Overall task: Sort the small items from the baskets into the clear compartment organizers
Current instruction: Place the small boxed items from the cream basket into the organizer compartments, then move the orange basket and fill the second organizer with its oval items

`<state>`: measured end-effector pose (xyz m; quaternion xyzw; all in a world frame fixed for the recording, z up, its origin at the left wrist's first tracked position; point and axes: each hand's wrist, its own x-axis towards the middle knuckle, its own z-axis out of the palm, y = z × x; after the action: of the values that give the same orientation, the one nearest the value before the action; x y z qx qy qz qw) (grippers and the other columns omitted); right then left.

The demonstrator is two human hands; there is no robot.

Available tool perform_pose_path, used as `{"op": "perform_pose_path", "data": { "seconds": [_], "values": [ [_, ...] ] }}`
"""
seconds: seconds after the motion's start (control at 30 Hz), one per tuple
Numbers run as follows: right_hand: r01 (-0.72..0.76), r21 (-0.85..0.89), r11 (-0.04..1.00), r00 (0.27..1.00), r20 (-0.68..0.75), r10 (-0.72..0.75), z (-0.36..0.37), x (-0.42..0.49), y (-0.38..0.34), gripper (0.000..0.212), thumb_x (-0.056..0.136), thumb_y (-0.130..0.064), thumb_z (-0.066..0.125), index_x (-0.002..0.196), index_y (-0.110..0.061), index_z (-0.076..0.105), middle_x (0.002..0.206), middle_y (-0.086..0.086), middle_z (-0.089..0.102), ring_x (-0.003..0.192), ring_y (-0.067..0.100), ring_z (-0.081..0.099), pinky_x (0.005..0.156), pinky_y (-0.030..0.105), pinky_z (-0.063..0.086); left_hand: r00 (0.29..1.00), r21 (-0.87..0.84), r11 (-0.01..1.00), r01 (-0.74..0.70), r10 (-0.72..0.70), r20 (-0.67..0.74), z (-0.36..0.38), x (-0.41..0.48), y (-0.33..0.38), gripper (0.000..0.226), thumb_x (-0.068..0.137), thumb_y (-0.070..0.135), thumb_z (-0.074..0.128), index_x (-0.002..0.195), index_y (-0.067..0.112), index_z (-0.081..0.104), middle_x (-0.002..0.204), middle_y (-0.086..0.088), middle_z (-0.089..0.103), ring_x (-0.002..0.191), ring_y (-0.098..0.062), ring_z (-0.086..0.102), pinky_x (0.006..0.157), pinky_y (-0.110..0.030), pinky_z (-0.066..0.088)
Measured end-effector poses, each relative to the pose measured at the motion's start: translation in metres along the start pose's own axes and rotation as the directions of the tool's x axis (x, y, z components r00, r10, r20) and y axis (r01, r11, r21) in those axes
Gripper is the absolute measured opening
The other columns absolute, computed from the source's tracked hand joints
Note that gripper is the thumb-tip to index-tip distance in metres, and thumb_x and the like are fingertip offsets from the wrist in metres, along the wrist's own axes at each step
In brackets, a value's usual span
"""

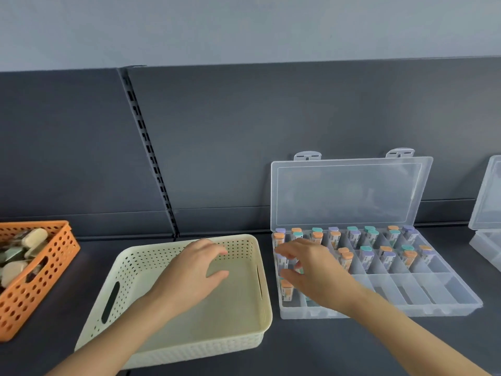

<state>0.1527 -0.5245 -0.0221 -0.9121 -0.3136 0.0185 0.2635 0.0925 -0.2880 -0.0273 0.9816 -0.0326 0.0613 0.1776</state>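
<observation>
Right hand [311,270] hovers over the left compartments of the clear organizer [439,291], among capped tubes [366,256]; whether its fingers pinch one I cannot tell. Left hand [189,274], loosely curled and holding nothing, hangs over the cream basket [130,267]. An orange basket [27,302] sits at the left edge of the dark surface [325,348].

Even soft light, blurred hands, wide-angle bowing.
</observation>
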Motion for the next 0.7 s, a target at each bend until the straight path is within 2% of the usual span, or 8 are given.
{"op": "perform_pose_path", "data": {
  "seconds": [0.13, 0.23, 0.3, 0.37, 0.5, 0.6, 0.7],
  "values": [
    [-0.008, 0.017, 1.0, 1.0, 0.013, 0.008, 0.021, 0.014, -0.021, 0.045, 0.09, -0.019, 0.06, 0.134, -0.022, 0.051, 0.12, -0.001, 0.058, 0.094, 0.012, 0.059, 0.083, 0.019, 0.05, 0.996, 0.083, 0.993, 0.08, -0.076, -0.052, -0.009, -0.022, -0.034, 0.039, 0.09, 0.033, 0.061, 0.128, 0.026, 0.056, 0.13, 0.014, 0.05, 0.124, -0.007, 0.043, 0.103, -0.022, 0.033],
    [-0.064, 0.039, 0.997, 0.998, 0.025, 0.063, 0.035, 0.02, -0.03, 0.05, 0.089, -0.019, 0.06, 0.138, -0.021, 0.047, 0.128, -0.004, 0.057, 0.106, 0.015, 0.06, 0.089, 0.021, 0.049, 0.974, 0.192, 0.96, 0.202, -0.177, -0.139, -0.019, -0.041, -0.061, 0.045, 0.088, 0.024, 0.064, 0.132, 0.019, 0.054, 0.138, 0.002, 0.045, 0.13, -0.021, 0.04, 0.104, -0.033, 0.037],
    [-0.074, 0.039, 0.997, 0.997, 0.026, 0.073, 0.043, 0.024, -0.032, 0.051, 0.09, -0.016, 0.058, 0.14, -0.019, 0.045, 0.134, -0.005, 0.053, 0.111, 0.014, 0.056, 0.088, 0.016, 0.044, 0.946, 0.245, 0.915, 0.319, -0.29, -0.147, -0.024, -0.052, -0.078, 0.051, 0.092, 0.019, 0.057, 0.141, 0.018, 0.044, 0.149, -0.004, 0.032, 0.139, -0.025, 0.029, 0.108, -0.035, 0.034],
    [-0.078, 0.014, 0.997, 0.997, 0.011, 0.078, 0.049, 0.027, -0.036, 0.049, 0.091, -0.01, 0.054, 0.139, -0.017, 0.045, 0.135, -0.005, 0.051, 0.106, 0.012, 0.056, 0.081, 0.01, 0.039, 0.916, 0.242, 0.884, 0.401, -0.379, -0.136, -0.028, -0.06, -0.093, 0.053, 0.094, 0.009, 0.047, 0.144, 0.019, 0.036, 0.153, -0.006, 0.025, 0.14, -0.024, 0.026, 0.107, -0.033, 0.035],
    [-0.086, -0.027, 0.996, 0.996, -0.015, 0.086, 0.062, 0.034, -0.044, 0.038, 0.088, 0.004, 0.046, 0.123, -0.005, 0.057, 0.128, 0.006, 0.054, 0.107, 0.023, 0.056, 0.084, 0.024, 0.046, 0.887, 0.125, 0.878, 0.462, -0.454, -0.086, -0.032, -0.063, -0.114, 0.056, 0.092, -0.005, 0.036, 0.141, 0.021, 0.04, 0.149, 0.001, 0.027, 0.118, -0.017, 0.049, 0.088, -0.029, 0.048],
    [-0.095, -0.042, 0.995, 0.995, -0.034, 0.094, 0.071, 0.038, -0.049, 0.044, 0.089, 0.004, 0.045, 0.13, -0.009, 0.054, 0.135, 0.001, 0.048, 0.111, 0.021, 0.056, 0.081, 0.015, 0.041, 0.895, 0.114, 0.889, 0.444, -0.436, -0.094, -0.033, -0.055, -0.127, 0.054, 0.091, -0.005, 0.037, 0.137, 0.021, 0.044, 0.145, 0.002, 0.031, 0.105, -0.015, 0.054, 0.079, -0.031, 0.051],
    [-0.126, -0.039, 0.991, 0.991, -0.059, 0.124, 0.076, 0.045, -0.053, 0.044, 0.089, 0.005, 0.046, 0.13, -0.008, 0.055, 0.137, 0.003, 0.048, 0.111, 0.023, 0.058, 0.081, 0.016, 0.04, 0.907, 0.127, 0.899, 0.419, -0.409, -0.097, -0.036, -0.041, -0.141, 0.053, 0.091, -0.004, 0.038, 0.138, 0.021, 0.045, 0.147, 0.003, 0.03, 0.095, -0.014, 0.056, 0.07, -0.029, 0.051]
  ]
}}
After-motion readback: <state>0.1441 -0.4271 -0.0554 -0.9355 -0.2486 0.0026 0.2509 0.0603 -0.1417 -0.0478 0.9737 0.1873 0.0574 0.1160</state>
